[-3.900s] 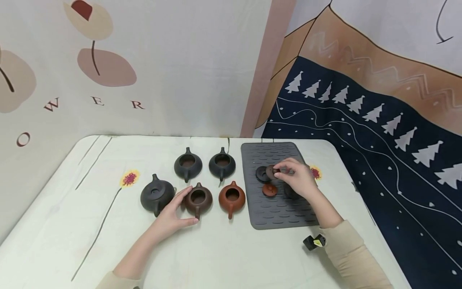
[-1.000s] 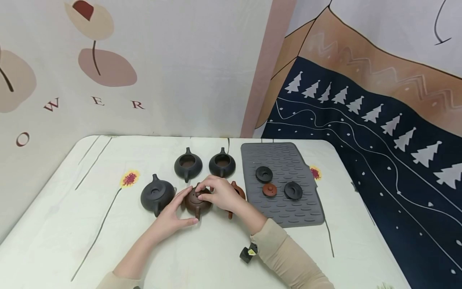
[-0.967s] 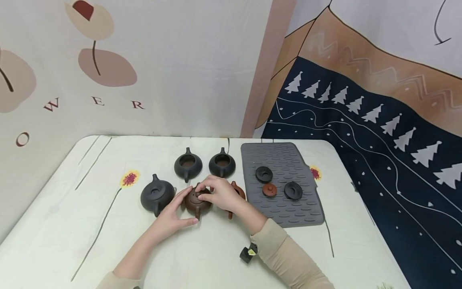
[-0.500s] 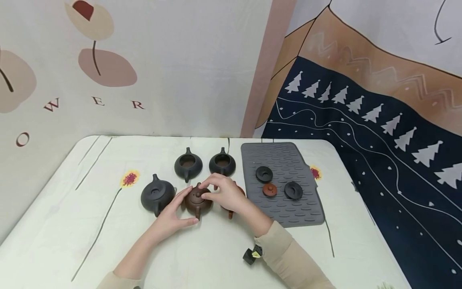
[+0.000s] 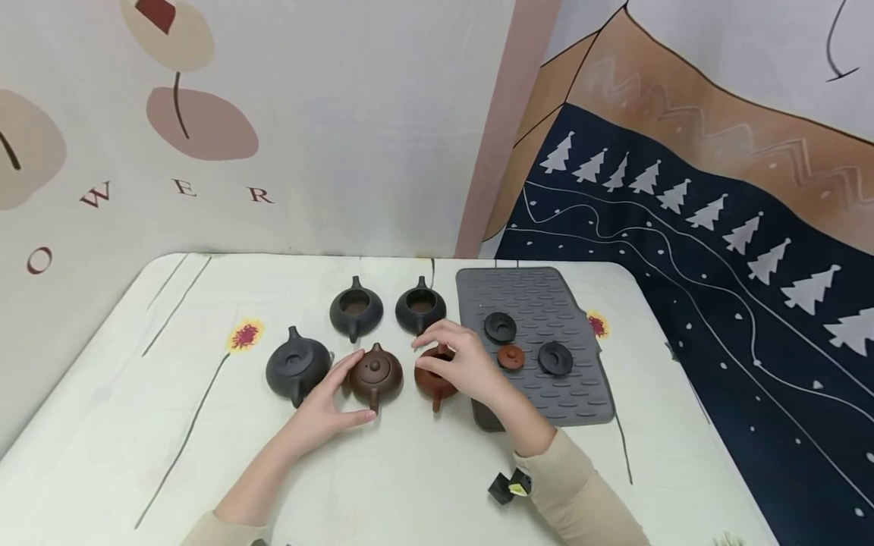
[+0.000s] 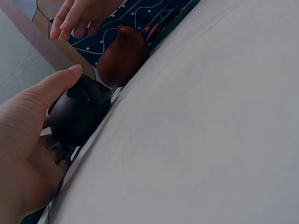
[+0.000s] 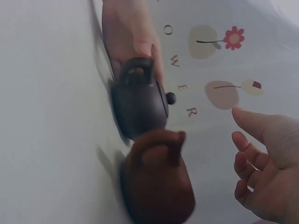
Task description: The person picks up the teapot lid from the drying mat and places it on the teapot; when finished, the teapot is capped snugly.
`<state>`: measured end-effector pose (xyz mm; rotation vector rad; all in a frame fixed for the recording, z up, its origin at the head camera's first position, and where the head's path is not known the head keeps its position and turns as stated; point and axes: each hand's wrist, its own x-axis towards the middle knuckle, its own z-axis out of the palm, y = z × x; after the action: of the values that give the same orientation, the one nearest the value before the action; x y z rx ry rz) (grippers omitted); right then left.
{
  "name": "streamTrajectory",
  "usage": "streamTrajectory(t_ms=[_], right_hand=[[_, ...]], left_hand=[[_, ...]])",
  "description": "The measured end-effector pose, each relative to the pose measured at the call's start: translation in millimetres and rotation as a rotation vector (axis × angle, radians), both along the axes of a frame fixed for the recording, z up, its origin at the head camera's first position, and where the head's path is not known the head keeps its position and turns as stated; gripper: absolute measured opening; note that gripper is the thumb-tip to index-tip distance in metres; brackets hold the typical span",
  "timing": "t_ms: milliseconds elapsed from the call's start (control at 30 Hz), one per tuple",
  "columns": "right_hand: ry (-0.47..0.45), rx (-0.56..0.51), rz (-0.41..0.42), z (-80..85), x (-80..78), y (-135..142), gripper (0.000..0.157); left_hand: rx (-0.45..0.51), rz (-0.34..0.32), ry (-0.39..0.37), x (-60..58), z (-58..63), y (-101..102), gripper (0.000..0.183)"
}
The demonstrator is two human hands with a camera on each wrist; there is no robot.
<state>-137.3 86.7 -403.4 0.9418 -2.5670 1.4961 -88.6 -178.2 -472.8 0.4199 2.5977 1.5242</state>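
My left hand (image 5: 321, 417) holds the brown teapot (image 5: 377, 379), its fingers and thumb round the body and handle side. A brown lid (image 5: 375, 365) with a round knob sits in that pot's mouth. My right hand (image 5: 467, 365) hovers over the reddish-brown teapot (image 5: 432, 385), partly hiding its open mouth. In the right wrist view the right hand (image 6: 84, 16) appears with spread fingers and nothing in them, as the right wrist's own frame confirms. A small red lid (image 5: 510, 356) lies on the grey mat between two black lids (image 5: 501, 327).
The grey ridged mat (image 5: 532, 292) lies right of the pots. Two lidless black teapots (image 5: 356, 311) stand at the back. A covered black teapot (image 5: 297, 368) stands just left of my left hand. A patterned cloth (image 5: 683, 303) hangs beyond the table's right edge.
My right hand carried the brown lid from the mat onto the brown teapot, let it go, and moved right over the reddish-brown teapot. My left hand stayed at the brown pot.
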Motion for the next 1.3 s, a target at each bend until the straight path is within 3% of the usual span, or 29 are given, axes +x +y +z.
streamTrajectory(t_ms=[267, 433, 733, 1067, 1300], right_hand=[[0.026, -0.039, -0.044, 5.0, 2.5, 23.6, 0.018], [0.053, -0.006, -0.094, 3.6, 4.6, 39.4, 0.019], [0.021, 0.001, -0.185, -0.5, 7.4, 75.6, 0.021], [-0.023, 0.053, -0.302, -10.5, 5.8, 112.2, 0.022], [-0.037, 0.088, -0.334, -22.0, 2.6, 127.7, 0.022]], left_hand=[[0.015, 0.009, 0.022, 1.0, 6.2, 1.1, 0.095], [0.046, 0.018, 0.022, 3.8, 12.3, 3.5, 0.095], [0.071, 0.028, 0.063, 8.5, 28.3, 12.2, 0.1], [0.095, -0.041, 0.128, 7.0, 39.8, 32.9, 0.102], [0.131, -0.06, 0.082, 8.0, 42.1, 53.8, 0.099]])
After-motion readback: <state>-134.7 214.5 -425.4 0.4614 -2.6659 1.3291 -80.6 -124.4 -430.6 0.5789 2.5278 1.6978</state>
